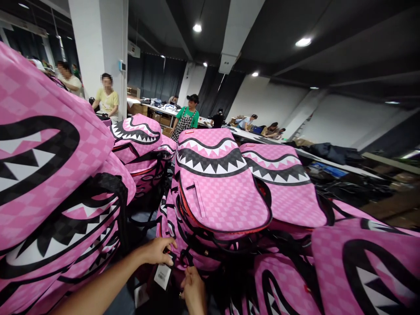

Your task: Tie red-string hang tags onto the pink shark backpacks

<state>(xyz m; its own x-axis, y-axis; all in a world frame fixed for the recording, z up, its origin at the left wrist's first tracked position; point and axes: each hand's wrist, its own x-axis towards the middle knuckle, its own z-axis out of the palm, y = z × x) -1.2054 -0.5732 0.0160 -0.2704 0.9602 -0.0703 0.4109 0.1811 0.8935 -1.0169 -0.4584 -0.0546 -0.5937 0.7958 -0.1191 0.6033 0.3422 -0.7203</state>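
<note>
Pink checkered backpacks with a shark-mouth print lie in heaps around me. At the lower edge of the middle backpack (223, 192), my left hand (160, 251) is closed with thumb and fingers on a small black piece, perhaps strap webbing. A white barcode tag (162, 276) hangs just below those fingers. To its right, my right hand (194, 286) has its fingers pressed together at the end of a black strap (187, 258) of the same pile. A ring shows on that hand. Fingertip contact is partly hidden by dark straps.
Tall stacks of pink backpacks stand at left (49, 175) and right (367, 262). Another white tag (141, 295) hangs low near my left forearm. A person in a green shirt (188, 118) stands beyond the pile; others sit or work at long tables behind. A white pillar (98, 43) rises at left.
</note>
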